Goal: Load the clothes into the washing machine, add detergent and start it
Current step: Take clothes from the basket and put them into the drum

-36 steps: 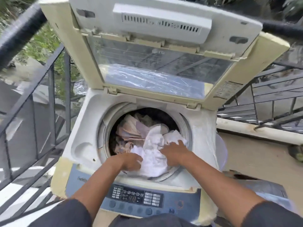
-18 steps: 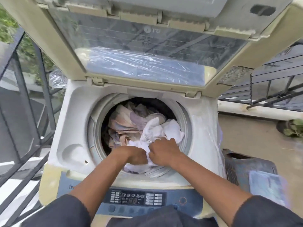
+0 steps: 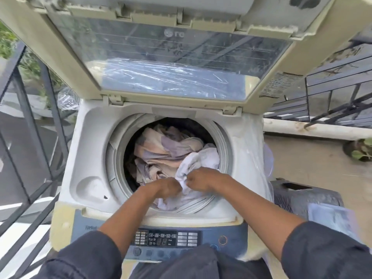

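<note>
A top-loading washing machine (image 3: 90, 150) stands in front of me with its lid (image 3: 167, 63) raised. Its drum holds a pink and lilac patterned cloth (image 3: 161, 152) at the back. A white cloth (image 3: 199, 160) lies over the drum's near right rim. My left hand (image 3: 167, 187) and my right hand (image 3: 203, 179) sit close together at the near rim, both gripping a bunched fold of the white cloth. The blue control panel (image 3: 165, 238) with its lit display runs along the machine's front edge. No detergent is in view.
A dark metal railing (image 3: 30, 125) runs along the left. To the right of the machine stands a dark crate (image 3: 302, 196) with a clear plastic pack (image 3: 332, 218) on it. A potted plant (image 3: 360, 150) sits on the concrete floor at far right.
My hands have drawn together and closed on the white cloth, bunching it lower into the drum. My head has moved closer, so the machine fills more of the view.
</note>
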`<state>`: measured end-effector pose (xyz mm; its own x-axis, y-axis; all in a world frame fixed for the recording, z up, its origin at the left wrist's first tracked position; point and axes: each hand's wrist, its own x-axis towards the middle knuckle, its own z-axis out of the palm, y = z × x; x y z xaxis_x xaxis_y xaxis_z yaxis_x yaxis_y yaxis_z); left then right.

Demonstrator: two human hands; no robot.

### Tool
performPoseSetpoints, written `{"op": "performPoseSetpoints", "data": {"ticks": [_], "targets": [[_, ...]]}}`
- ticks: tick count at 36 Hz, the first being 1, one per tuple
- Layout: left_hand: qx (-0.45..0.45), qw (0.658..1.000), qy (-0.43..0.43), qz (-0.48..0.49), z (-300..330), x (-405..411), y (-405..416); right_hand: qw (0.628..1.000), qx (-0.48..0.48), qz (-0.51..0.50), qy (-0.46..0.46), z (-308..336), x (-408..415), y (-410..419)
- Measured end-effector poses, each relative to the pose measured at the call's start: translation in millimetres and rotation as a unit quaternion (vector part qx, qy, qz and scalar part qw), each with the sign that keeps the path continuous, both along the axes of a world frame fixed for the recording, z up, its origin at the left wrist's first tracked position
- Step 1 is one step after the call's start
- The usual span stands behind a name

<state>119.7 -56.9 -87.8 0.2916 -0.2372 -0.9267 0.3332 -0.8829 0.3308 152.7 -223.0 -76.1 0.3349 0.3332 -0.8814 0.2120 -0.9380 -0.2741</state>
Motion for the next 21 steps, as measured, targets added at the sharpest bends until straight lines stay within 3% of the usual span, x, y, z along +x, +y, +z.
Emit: {"op": "performPoseSetpoints", "data": {"ticks": [4,7,16,21], "targets": [[-0.011,0.994,-0.093,0.055,29.3,13.6,8.9,0.986,0.097,-0.09,-0.098,42.0,4.5,-22.9],[-0.025,0.985,-0.151,0.077,51.3,18.5,2.2,0.955,0.164,-0.173,-0.177,58.8,-2.1,-45.1],[-0.124,0.951,-0.259,0.113,101.0,31.9,-66.5,0.781,0.318,-0.451,-0.293,100.7,-25.5,-124.6],[-0.187,0.931,-0.285,0.131,117.9,40.5,-129.5,0.726,0.312,-0.518,-0.328,98.2,-31.7,-184.7]]}}
